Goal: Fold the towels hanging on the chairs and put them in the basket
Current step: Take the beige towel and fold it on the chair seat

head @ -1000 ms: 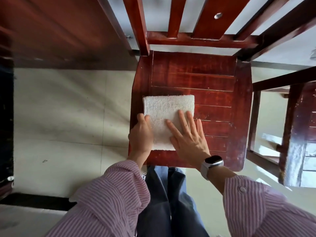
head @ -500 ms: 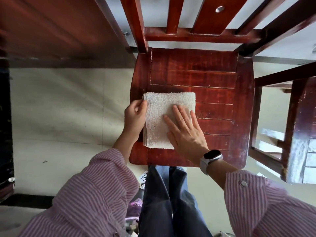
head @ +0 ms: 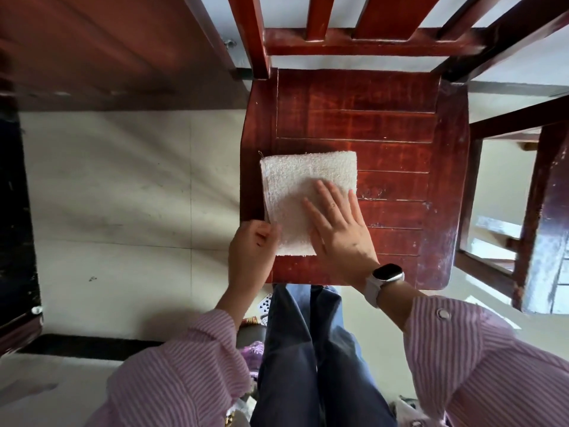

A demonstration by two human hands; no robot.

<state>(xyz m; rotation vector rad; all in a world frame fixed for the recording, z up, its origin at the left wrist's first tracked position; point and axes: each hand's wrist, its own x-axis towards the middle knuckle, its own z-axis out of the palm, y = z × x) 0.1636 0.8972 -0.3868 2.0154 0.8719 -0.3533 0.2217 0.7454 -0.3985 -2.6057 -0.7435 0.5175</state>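
Note:
A folded white towel (head: 303,186) lies flat on the left front part of a dark red wooden chair seat (head: 385,124). My right hand (head: 337,224) presses flat on the towel's right half with straight fingers. My left hand (head: 252,251) is at the towel's near left corner, fingers curled against its edge; whether they pinch the cloth is unclear. No basket is in view.
The chair's slatted back (head: 354,38) rises at the top. A second wooden chair (head: 542,192) stands at the right. A dark wooden tabletop (head: 101,47) fills the upper left. Pale tiled floor (head: 123,195) lies to the left. My legs stand before the seat.
My left hand slid from the towel's left edge back down to its near left corner. The right hand stays pressed on the towel. The view shifted slightly.

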